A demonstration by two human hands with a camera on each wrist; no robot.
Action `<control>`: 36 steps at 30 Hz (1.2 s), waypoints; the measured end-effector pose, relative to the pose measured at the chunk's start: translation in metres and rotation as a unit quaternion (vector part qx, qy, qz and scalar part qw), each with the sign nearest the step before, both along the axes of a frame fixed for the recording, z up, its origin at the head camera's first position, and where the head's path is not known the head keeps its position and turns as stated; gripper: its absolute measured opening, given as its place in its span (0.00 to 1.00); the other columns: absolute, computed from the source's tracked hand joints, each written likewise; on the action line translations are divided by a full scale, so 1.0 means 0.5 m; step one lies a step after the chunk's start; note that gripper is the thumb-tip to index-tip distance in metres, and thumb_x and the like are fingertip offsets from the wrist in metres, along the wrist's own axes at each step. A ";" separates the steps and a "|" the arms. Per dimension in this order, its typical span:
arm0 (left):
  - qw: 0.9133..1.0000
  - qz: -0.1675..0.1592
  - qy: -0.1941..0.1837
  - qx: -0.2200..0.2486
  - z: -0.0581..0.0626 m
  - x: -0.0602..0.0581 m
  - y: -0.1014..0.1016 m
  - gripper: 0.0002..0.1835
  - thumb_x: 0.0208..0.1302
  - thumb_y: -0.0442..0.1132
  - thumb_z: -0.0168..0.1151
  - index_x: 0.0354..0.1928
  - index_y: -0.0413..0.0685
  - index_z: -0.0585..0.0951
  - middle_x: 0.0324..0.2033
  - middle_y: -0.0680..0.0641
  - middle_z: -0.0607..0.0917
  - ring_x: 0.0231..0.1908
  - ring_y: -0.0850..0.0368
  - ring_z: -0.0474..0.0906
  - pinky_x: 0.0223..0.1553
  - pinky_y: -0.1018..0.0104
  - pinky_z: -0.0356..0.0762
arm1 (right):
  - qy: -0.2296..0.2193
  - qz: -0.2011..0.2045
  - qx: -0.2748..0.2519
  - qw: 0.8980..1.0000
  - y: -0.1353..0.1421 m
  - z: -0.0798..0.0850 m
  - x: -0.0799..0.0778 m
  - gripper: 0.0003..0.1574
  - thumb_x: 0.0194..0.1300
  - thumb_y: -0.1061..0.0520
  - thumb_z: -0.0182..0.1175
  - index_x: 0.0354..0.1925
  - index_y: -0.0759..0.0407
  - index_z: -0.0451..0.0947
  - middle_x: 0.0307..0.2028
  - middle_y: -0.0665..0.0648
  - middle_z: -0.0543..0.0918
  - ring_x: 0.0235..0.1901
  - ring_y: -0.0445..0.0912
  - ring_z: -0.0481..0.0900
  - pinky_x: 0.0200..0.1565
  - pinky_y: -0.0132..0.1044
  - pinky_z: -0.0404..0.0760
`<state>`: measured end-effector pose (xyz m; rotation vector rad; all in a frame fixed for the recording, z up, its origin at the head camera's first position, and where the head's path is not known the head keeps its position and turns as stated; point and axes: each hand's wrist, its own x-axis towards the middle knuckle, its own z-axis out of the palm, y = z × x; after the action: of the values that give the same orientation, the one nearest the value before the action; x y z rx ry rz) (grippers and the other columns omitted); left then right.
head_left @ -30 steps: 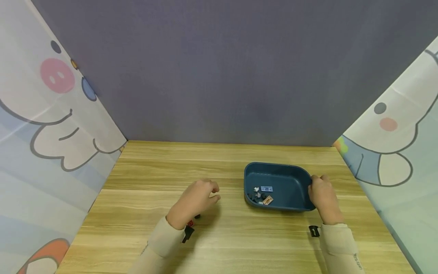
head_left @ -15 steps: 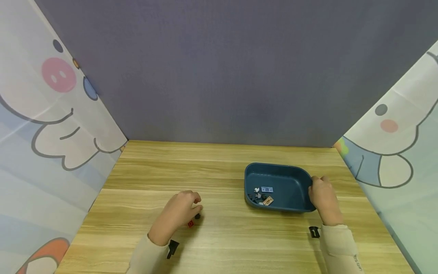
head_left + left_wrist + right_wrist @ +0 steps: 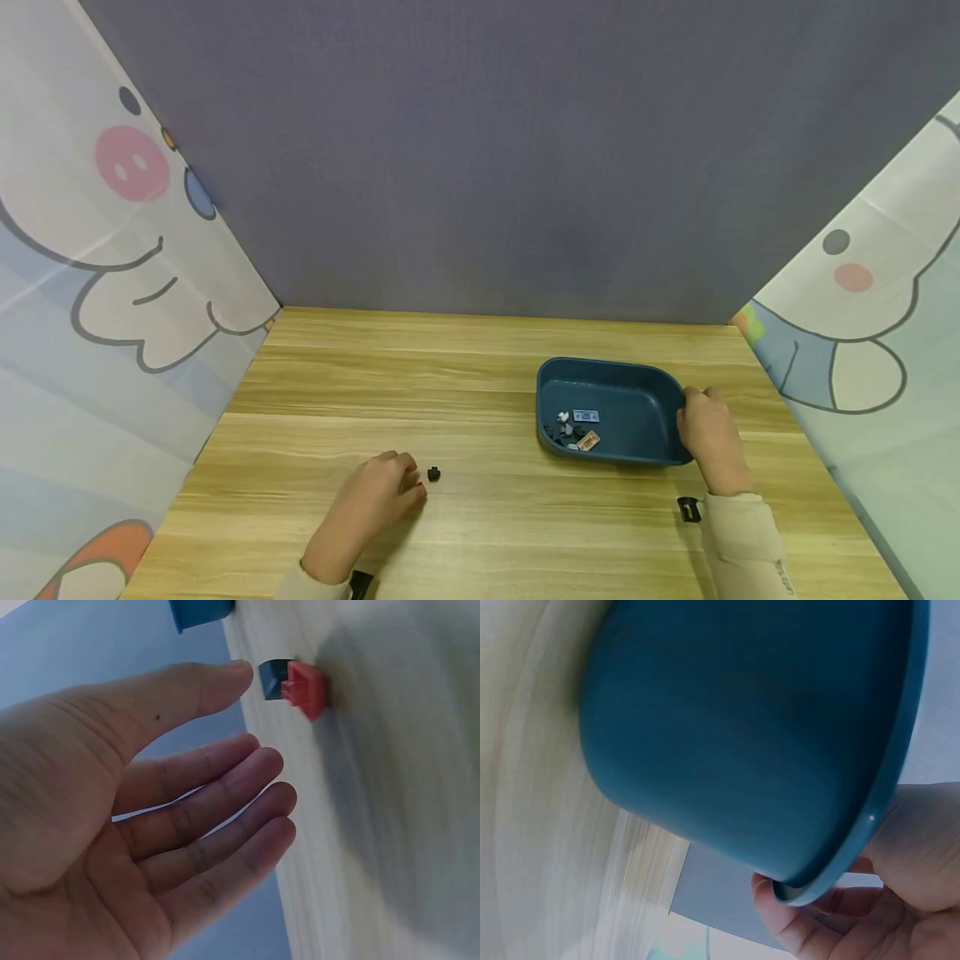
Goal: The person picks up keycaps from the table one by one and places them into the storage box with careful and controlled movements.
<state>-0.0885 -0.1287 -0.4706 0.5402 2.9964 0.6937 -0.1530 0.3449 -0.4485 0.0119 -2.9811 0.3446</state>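
My left hand [image 3: 382,487] hovers low over the table with thumb and fingers apart. Just past its thumb tip, in the left wrist view, lies a small red keycap-like piece [image 3: 307,691], hollow with a stem inside. A small dark piece [image 3: 433,474] with slanted sides sits right beyond it. Most of the red piece is hidden by the fingers in the head view. My right hand [image 3: 708,433] grips the right end of a dark blue plastic bin [image 3: 615,458], fingers curled under the rim. The bin stands on the table.
Several small white, grey and black pieces [image 3: 564,430] lie in the bin's near left corner. Beside them are a printed blue tile [image 3: 586,416] and a printed tan tile [image 3: 589,441]. A grey wall [image 3: 487,167] rises behind the wooden table [image 3: 480,533].
My left hand has moved left and toward the near edge, down to the red piece, uncovering the dark piece. My right hand and the bin have stayed in place.
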 end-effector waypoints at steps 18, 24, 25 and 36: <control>1.000 0.015 0.027 0.004 -0.043 0.022 0.004 0.11 0.50 0.34 0.78 0.27 0.47 0.81 0.23 0.56 0.75 0.21 0.66 0.67 0.22 0.70 0.70 | 0.013 0.006 0.005 1.000 0.000 -0.001 0.004 0.14 0.61 0.73 0.60 0.42 0.86 0.73 0.33 0.80 0.73 0.35 0.71 0.75 0.35 0.60 0.79; 0.999 0.021 0.026 -0.003 -0.042 0.022 0.005 0.10 0.51 0.33 0.77 0.27 0.47 0.81 0.22 0.56 0.75 0.21 0.66 0.67 0.21 0.71 0.70 | 0.021 0.012 0.009 1.000 0.002 -0.003 0.004 0.14 0.61 0.73 0.60 0.42 0.87 0.73 0.33 0.80 0.73 0.35 0.71 0.75 0.34 0.60 0.80; 0.999 0.023 0.025 -0.005 -0.041 0.022 0.005 0.10 0.51 0.33 0.77 0.27 0.47 0.81 0.22 0.56 0.75 0.21 0.66 0.67 0.21 0.71 0.69 | 0.022 0.012 0.009 1.000 0.002 -0.004 0.004 0.14 0.60 0.73 0.60 0.42 0.87 0.73 0.33 0.80 0.73 0.34 0.71 0.75 0.34 0.60 0.80; 0.999 0.029 0.018 -0.004 -0.041 0.021 0.003 0.11 0.50 0.33 0.78 0.27 0.46 0.81 0.22 0.56 0.73 0.21 0.65 0.65 0.21 0.70 0.67 | 0.013 0.005 0.002 1.000 0.000 -0.003 0.005 0.17 0.61 0.73 0.60 0.45 0.88 0.73 0.34 0.81 0.73 0.35 0.72 0.75 0.34 0.59 0.80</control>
<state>-0.0778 -0.1272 -0.4911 0.4719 3.0589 0.6820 -0.1505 0.3451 -0.4499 0.0330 -2.9568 0.3359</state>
